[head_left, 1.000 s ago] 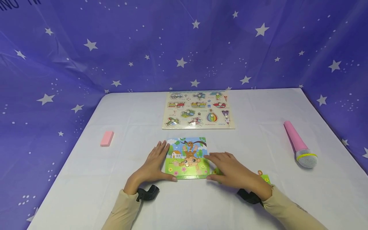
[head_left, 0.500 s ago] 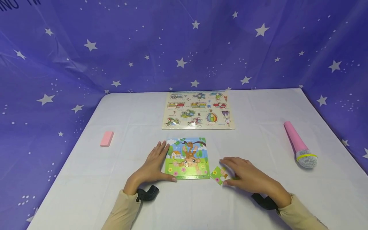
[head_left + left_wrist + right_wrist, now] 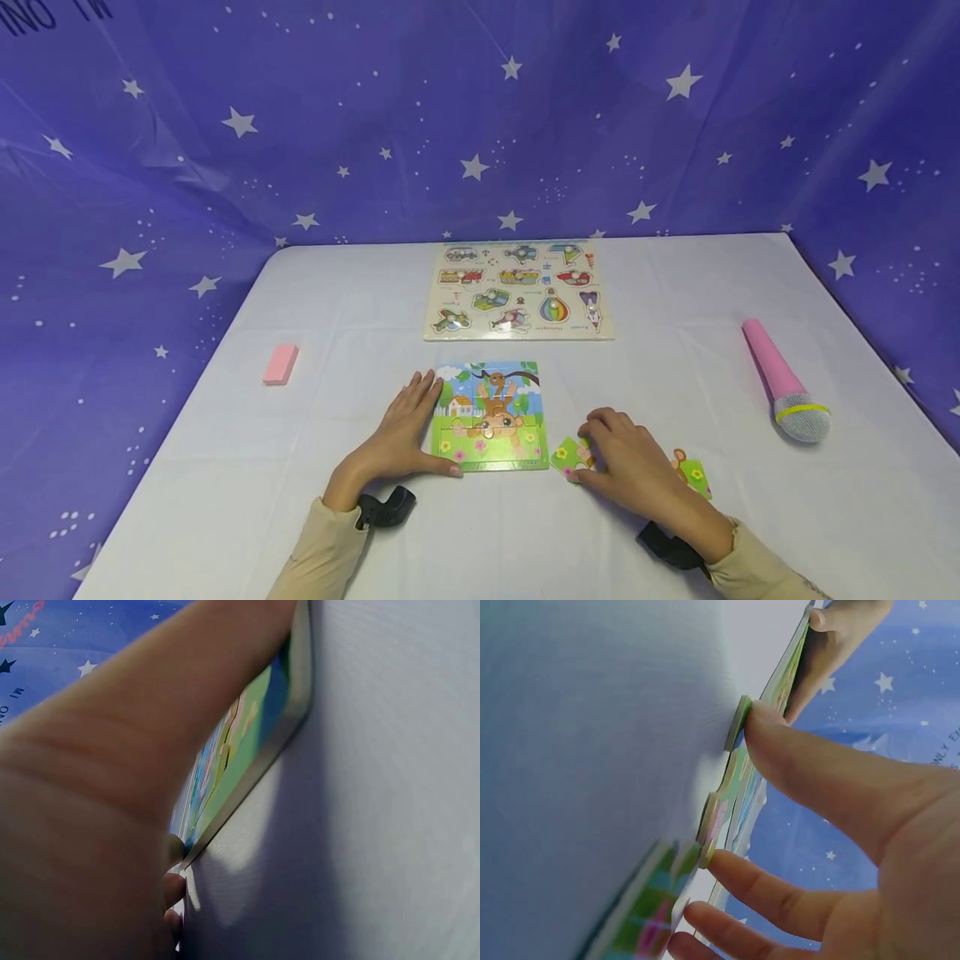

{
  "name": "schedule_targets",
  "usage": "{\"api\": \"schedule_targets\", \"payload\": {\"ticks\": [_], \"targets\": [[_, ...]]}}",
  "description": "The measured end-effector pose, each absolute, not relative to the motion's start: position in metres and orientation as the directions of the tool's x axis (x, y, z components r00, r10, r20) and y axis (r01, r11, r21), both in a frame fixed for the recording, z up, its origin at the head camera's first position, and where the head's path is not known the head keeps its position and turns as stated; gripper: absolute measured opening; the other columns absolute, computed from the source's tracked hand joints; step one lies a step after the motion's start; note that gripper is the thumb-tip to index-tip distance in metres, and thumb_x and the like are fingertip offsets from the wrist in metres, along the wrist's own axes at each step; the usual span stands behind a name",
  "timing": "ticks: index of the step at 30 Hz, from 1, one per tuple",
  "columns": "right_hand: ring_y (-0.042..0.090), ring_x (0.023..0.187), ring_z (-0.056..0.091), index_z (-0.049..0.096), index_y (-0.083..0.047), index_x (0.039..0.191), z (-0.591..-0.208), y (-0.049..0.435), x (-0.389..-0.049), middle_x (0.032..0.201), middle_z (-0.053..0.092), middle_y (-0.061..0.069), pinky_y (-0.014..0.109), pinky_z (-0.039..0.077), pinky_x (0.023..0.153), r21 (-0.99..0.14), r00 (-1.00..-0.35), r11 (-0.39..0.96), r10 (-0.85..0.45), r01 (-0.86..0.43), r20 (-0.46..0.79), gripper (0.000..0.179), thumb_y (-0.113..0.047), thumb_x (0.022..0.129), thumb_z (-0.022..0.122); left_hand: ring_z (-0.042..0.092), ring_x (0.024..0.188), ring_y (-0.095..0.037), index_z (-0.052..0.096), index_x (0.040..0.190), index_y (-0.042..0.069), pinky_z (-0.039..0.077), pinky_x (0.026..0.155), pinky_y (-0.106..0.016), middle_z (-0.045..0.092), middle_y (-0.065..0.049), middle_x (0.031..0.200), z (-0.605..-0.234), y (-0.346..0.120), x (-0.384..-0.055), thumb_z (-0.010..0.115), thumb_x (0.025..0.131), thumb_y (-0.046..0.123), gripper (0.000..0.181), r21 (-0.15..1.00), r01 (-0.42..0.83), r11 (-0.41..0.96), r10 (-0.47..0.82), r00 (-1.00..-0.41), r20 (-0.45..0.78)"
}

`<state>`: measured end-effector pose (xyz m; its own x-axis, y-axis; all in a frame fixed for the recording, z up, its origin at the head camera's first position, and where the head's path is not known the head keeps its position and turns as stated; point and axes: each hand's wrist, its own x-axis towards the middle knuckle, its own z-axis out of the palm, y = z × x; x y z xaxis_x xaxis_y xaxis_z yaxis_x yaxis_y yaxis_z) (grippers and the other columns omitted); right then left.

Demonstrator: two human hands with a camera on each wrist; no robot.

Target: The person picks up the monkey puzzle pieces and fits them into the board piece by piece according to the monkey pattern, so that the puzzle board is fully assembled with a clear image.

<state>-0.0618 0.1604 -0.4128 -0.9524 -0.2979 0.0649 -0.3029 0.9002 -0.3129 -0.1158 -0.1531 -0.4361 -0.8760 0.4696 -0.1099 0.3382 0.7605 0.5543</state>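
Observation:
A jigsaw puzzle board point(image 3: 487, 450) with a monkey picture lies on the white table, several of its pieces fitted in. Along its left side rests my left hand point(image 3: 397, 437), fingers extended at the upper left edge and thumb on the near rim; the left wrist view shows the board's thick edge point(image 3: 247, 776) beside that hand. My right hand point(image 3: 633, 462) pinches a loose green puzzle piece point(image 3: 566, 457) just right of the board, thumb and index finger at opposite edges, as the right wrist view shows. Another green puzzle piece point(image 3: 697, 477) lies partly hidden behind the right wrist.
Behind the board lies a wooden vehicle puzzle point(image 3: 517, 325). A pink block point(image 3: 281, 364) is at the left, a pink toy microphone point(image 3: 780, 375) at the right. A purple star-printed cloth point(image 3: 420, 117) rises behind the table.
My right hand moved from the board's right edge away to the right, then its fingers closed on the loose puzzle piece there. My left hand stayed put on the board.

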Motion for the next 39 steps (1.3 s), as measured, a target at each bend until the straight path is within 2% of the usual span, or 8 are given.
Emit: {"api": "schedule_targets", "payload": {"ticks": [10, 16, 23, 29, 32, 39], "targets": [[0.016, 0.088, 0.044, 0.064, -0.011, 0.091, -0.411, 0.1611, -0.0613, 0.098, 0.053, 0.002, 0.032, 0.04, 0.074, -0.415, -0.959, 0.87, -0.282, -0.265, 0.023, 0.043, -0.034, 0.059, 0.082, -0.005, 0.142, -0.029, 0.01, 0.146, 0.007, 0.004, 0.114, -0.051, 0.002, -0.01, 0.154, -0.4352, -0.1528, -0.1156, 0.076, 0.055, 0.06, 0.125, 0.556, 0.338, 0.76, 0.471, -0.875, -0.111], [0.012, 0.085, 0.042, 0.06, -0.013, 0.099, -0.4115, 0.1601, -0.0606, 0.094, 0.054, -0.002, 0.031, 0.039, 0.075, -0.473, -0.96, 0.846, -0.28, -0.248, 0.001, 0.048, -0.029, 0.059, 0.082, -0.005, 0.142, -0.028, 0.009, 0.146, 0.007, 0.004, 0.114, -0.051, 0.001, -0.01, 0.154, -0.4363, -0.1533, -0.1157, 0.076, 0.055, 0.06, 0.125, 0.551, 0.345, 0.76, 0.473, -0.875, -0.105], [0.01, 0.085, 0.044, 0.056, -0.014, 0.105, -0.411, 0.1589, -0.0596, 0.097, 0.051, -0.002, 0.028, 0.04, 0.074, -0.518, -0.95, 0.807, -0.309, -0.284, 0.039, 0.052, -0.021, 0.061, 0.082, -0.004, 0.142, -0.03, 0.01, 0.146, 0.006, 0.004, 0.114, -0.052, 0.001, -0.012, 0.154, -0.4353, -0.1534, -0.116, 0.076, 0.055, 0.06, 0.125, 0.554, 0.35, 0.755, 0.479, -0.872, -0.103], [0.007, 0.078, 0.048, 0.055, -0.014, 0.107, -0.412, 0.158, -0.0605, 0.1, 0.045, 0.001, 0.018, 0.043, 0.062, -0.597, -0.938, 0.743, -0.342, -0.301, 0.047, 0.047, -0.006, 0.066, 0.077, -0.004, 0.142, -0.03, 0.01, 0.146, 0.006, 0.004, 0.114, -0.052, 0.001, -0.012, 0.154, -0.4358, -0.1539, -0.1168, 0.076, 0.055, 0.06, 0.124, 0.55, 0.357, 0.755, 0.483, -0.87, -0.098], [0.006, 0.077, 0.05, 0.056, -0.013, 0.106, -0.4133, 0.1583, -0.0613, 0.102, 0.044, 0.002, 0.017, 0.045, 0.063, -0.637, -0.934, 0.708, -0.354, -0.304, 0.052, 0.045, 0.002, 0.068, 0.073, -0.004, 0.142, -0.03, 0.01, 0.146, 0.006, 0.004, 0.114, -0.052, 0.002, -0.012, 0.154, -0.4357, -0.154, -0.1166, 0.076, 0.055, 0.06, 0.125, 0.551, 0.358, 0.754, 0.482, -0.871, -0.095], [0.006, 0.079, 0.052, 0.06, -0.012, 0.101, -0.416, 0.1589, -0.0633, 0.106, 0.053, 0.0, 0.018, 0.05, 0.067, -0.668, -0.906, 0.642, -0.407, -0.376, 0.119, 0.036, 0.005, 0.07, 0.07, -0.004, 0.142, -0.03, 0.009, 0.146, 0.007, 0.004, 0.114, -0.051, 0.002, -0.011, 0.154, -0.4351, -0.1535, -0.1161, 0.076, 0.055, 0.06, 0.125, 0.549, 0.353, 0.758, 0.478, -0.873, -0.099]]}}
